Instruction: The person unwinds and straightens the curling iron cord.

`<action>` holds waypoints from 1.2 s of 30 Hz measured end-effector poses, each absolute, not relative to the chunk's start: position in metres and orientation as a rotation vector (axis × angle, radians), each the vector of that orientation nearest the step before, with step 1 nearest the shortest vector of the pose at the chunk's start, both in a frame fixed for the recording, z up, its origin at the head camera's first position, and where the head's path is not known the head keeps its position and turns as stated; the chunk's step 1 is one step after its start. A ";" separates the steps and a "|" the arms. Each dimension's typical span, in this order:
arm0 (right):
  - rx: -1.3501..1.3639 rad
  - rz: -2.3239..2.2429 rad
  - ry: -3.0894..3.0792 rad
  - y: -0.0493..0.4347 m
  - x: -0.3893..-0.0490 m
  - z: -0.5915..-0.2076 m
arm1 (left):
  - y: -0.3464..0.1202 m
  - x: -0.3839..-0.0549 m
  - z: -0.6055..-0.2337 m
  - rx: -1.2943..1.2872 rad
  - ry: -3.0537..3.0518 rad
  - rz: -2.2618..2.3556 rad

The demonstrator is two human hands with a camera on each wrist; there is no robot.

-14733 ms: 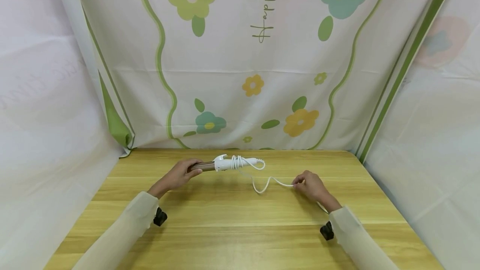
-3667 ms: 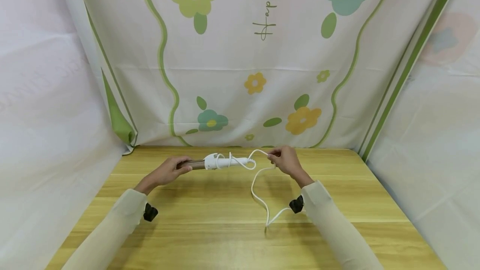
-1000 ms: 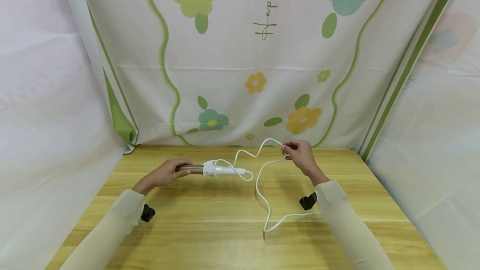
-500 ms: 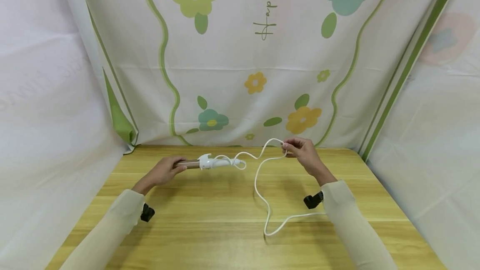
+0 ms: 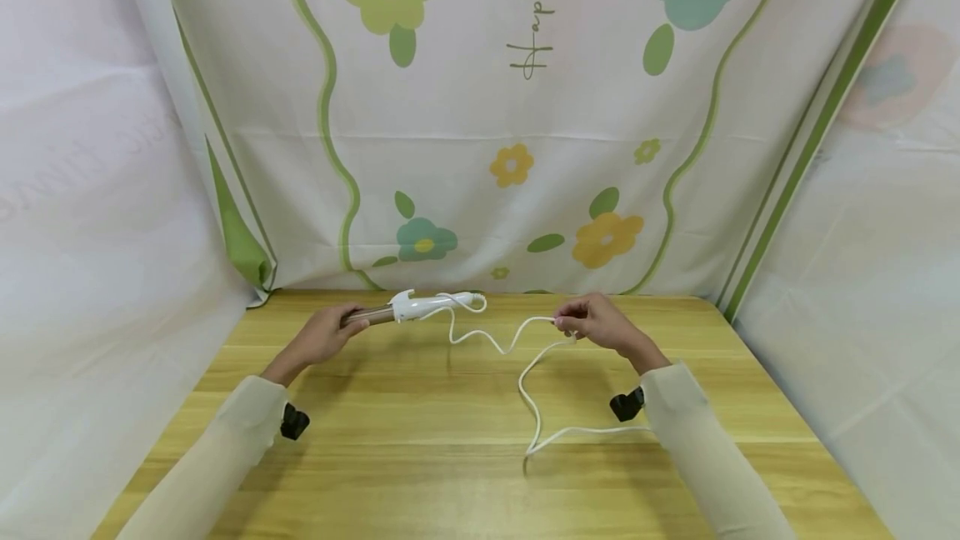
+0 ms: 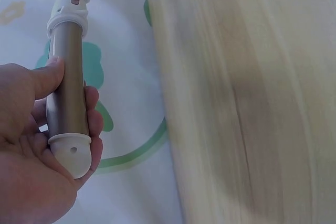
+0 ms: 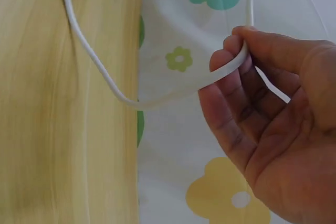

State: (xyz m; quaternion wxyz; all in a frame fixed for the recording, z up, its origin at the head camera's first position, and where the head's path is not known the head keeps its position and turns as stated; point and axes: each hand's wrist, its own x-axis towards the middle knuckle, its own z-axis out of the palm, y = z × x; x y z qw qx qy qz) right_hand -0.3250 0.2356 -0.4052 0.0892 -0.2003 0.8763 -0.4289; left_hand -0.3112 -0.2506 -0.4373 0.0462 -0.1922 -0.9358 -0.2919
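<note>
My left hand (image 5: 326, 336) grips a curling iron (image 5: 431, 307) by its brown-gold barrel, thumb on one side and fingers curled round the other in the left wrist view. The barrel (image 6: 68, 103) ends in a pale cap near the palm. The iron is held above the table, its white handle pointing right and slightly away. From the handle's tip a white cord (image 5: 600, 429) bends back and crosses over the handle. It then sags toward my right hand (image 5: 600, 323), which pinches it between thumb and fingertips. Past that hand the cord (image 7: 100, 66) drops to the table and runs under the right forearm.
The wooden table (image 5: 420, 482) reaches back to a white cloth curtain (image 5: 450, 107) printed with flowers. More cloth hangs at the left (image 5: 90, 232) and right sides. A small black camera sits at each wrist.
Several cord turns wrapped the handle at first; now it lies loosely over it. In the last second the handle end has swung up and away, and the right hand has dipped.
</note>
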 end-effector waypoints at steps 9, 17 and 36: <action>-0.583 -1.129 2.679 0.228 -0.326 -0.419 | -0.253 -0.310 -0.430 -0.593 -2.876 -1.028; -0.413 -1.114 2.791 0.226 -0.331 -0.425 | -0.260 -0.308 -0.427 -0.635 -2.898 -1.162; -0.187 -1.248 2.939 0.222 -0.338 -0.436 | -0.267 -0.307 -0.430 -0.734 -2.937 -1.253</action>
